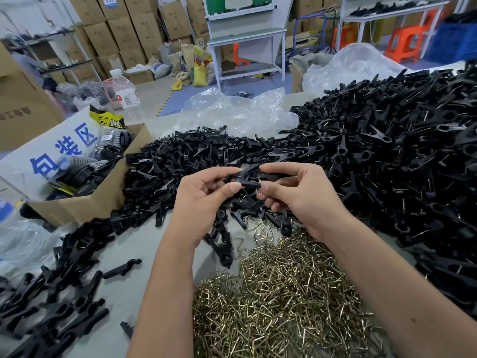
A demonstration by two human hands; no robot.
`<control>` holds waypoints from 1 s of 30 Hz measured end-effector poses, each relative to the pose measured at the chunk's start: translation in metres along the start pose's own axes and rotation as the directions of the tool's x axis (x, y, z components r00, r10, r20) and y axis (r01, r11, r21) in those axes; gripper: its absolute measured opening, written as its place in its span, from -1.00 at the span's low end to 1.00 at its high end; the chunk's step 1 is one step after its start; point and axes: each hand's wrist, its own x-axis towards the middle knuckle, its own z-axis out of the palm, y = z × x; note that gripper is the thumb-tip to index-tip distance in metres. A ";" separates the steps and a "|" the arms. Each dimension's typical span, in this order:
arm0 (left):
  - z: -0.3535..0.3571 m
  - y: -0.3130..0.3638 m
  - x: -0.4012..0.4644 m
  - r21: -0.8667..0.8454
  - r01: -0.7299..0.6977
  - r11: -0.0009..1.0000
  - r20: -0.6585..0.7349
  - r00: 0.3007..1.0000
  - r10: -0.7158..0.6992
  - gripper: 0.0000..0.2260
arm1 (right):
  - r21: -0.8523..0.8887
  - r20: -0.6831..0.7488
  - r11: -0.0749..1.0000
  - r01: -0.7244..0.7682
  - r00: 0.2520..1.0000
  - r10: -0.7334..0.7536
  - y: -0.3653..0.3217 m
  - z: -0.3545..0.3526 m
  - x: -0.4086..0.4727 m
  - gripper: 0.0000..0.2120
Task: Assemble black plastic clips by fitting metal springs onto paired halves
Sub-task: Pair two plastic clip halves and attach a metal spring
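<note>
Left hand [204, 200]: thumb and fingers pinch one end of the black plastic clip [245, 177].
Right hand [299, 195]: fingertips pinch the clip's other end.
Brass-coloured metal springs [284, 293]: heaped below the clip.

Single head-worn wide-angle view, looking forward and down from close above the table [144, 288]. Both forearms entering from 6 o'clock, left hand [204, 200] and right hand [302, 192] near centre. Workshop shelving and stacked cartons [124, 29] receding toward 12 o'clock, edges bowed.
</note>
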 end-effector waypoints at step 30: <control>0.005 -0.002 -0.003 -0.267 0.034 0.963 0.131 0.991 0.001 -0.73 | 0.288 0.184 0.945 -0.154 0.977 0.103 -0.008 0.013 -0.009 -0.68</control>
